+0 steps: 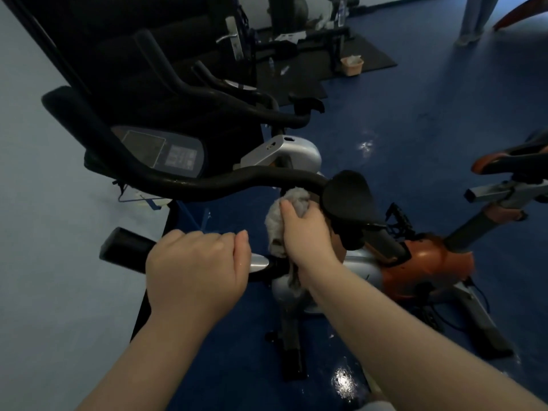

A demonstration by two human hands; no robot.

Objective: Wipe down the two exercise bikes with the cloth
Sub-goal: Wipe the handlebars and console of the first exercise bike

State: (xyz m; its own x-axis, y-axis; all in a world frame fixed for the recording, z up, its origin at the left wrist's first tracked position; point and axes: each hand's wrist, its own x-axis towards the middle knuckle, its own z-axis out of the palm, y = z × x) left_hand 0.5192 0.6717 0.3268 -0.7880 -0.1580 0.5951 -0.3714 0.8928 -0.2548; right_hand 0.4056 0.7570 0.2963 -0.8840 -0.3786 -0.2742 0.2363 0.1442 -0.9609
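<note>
Head view: glossy blue floor; left hand grips matte black handlebar, right hand clutches fuzzy grey cloth.

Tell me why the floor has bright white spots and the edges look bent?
Head view: the spots are glare from room light on the glossy blue floor; the wide-angle lens bows the edges; the dim light leaves the handlebar and console nearly black, with the cloth soft.
</note>
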